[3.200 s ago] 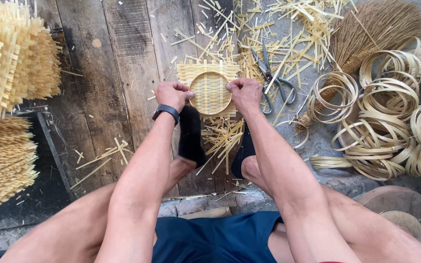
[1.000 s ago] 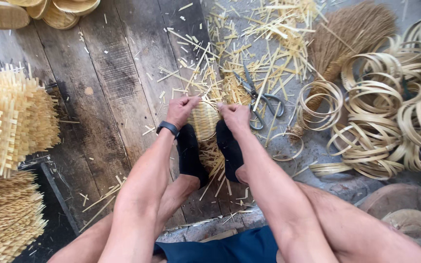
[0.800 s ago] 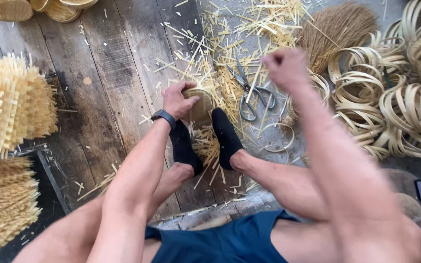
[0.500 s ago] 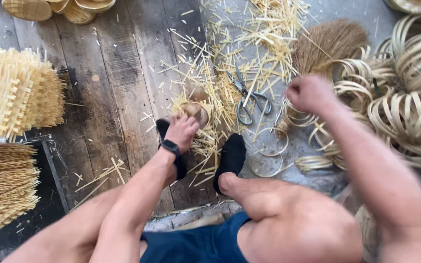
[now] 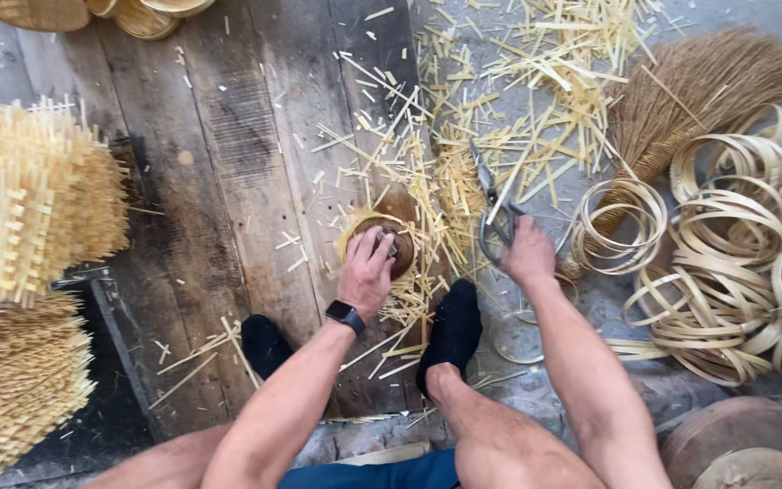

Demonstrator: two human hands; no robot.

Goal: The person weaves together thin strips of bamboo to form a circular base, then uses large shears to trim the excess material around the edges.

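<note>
Your left hand (image 5: 366, 272) presses, fingers curled, on the round woven piece (image 5: 382, 240) mid-floor among the bamboo offcuts (image 5: 463, 172). Your right hand (image 5: 529, 254) closes on the shears (image 5: 492, 210); lifting them blind risks snagging strips or nicking your foot (image 5: 450, 330).

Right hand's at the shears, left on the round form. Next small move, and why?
Probably close the right hand on the shears and lift them. It rests at their handles, while the left hand pins the round form, with loose strips sticking out around it, likely awaiting trimming.
</note>
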